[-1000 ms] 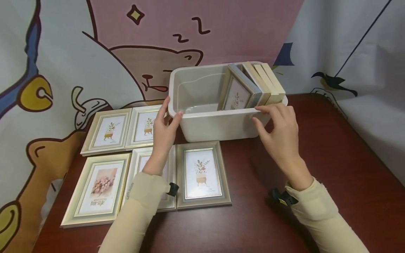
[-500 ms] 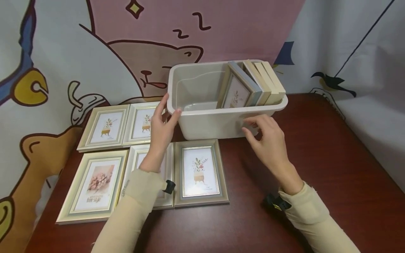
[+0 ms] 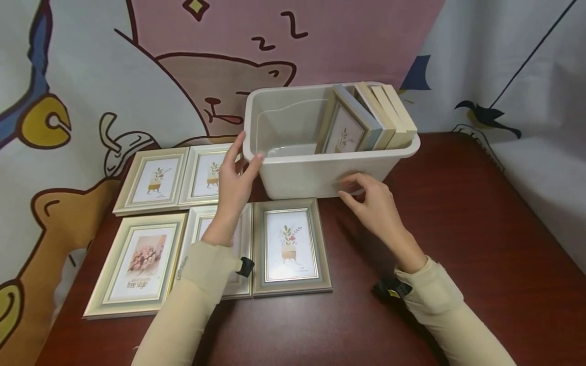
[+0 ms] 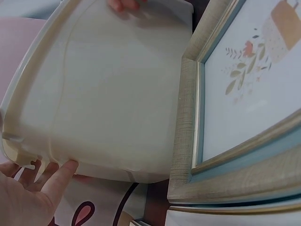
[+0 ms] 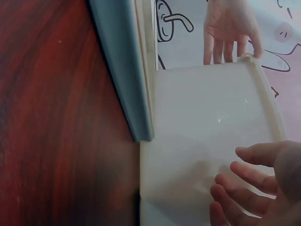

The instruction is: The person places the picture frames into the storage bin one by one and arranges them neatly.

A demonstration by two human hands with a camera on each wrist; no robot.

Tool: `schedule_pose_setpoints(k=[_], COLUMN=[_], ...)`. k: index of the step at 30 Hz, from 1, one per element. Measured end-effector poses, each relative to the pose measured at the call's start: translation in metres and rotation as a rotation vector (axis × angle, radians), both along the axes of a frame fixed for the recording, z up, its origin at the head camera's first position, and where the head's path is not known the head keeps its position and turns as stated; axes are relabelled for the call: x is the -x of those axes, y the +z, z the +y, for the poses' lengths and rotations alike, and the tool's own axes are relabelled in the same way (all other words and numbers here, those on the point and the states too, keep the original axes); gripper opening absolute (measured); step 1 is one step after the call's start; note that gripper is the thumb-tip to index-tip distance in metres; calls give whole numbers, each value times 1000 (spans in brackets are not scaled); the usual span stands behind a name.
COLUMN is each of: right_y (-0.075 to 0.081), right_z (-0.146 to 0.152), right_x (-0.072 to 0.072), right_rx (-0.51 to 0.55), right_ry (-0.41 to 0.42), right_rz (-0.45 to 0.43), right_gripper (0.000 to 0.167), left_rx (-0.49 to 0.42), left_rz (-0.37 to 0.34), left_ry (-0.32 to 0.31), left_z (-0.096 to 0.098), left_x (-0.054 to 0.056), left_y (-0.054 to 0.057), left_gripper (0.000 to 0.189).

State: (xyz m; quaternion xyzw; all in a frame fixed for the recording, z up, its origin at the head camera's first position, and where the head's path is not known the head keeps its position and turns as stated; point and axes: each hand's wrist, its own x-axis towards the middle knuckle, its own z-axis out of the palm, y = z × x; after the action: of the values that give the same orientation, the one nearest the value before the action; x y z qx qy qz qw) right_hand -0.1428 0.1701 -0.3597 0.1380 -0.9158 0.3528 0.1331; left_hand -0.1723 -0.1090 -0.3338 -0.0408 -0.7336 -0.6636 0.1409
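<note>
The bin [image 4: 117,94] fills the centre and upper left. At lower left, the left hand [image 4: 34,197] touches its edge; fingertips of the right hand [image 4: 123,4] show at the top. A frame [image 4: 185,127] with a plant print covers the right, a white frame [image 4: 225,218] below it.

A red-brown bench [image 3: 480,229] is backed by a printed cloth [image 3: 348,40], on which a cartoon animal [image 3: 215,76], a yellow bell [image 3: 34,122] and a dark bird [image 3: 487,117] are drawn.
</note>
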Motion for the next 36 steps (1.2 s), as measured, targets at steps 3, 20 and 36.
schedule_pose_setpoints(k=[3, 20, 36], right_y=[-4, -29, -29], right_z=[-4, -25, -27], right_x=[3, 18, 15], right_rx=[17, 126, 166], right_ry=[23, 204, 234], right_rz=[-65, -539, -714], right_gripper=[23, 49, 67], left_rx=[0, -5, -11], left_rz=[5, 8, 3], left_ry=[-3, -6, -17], left_z=[0, -1, -1], left_x=[1, 2, 1], left_y=[-1, -2, -1], left_gripper=[62, 62, 62])
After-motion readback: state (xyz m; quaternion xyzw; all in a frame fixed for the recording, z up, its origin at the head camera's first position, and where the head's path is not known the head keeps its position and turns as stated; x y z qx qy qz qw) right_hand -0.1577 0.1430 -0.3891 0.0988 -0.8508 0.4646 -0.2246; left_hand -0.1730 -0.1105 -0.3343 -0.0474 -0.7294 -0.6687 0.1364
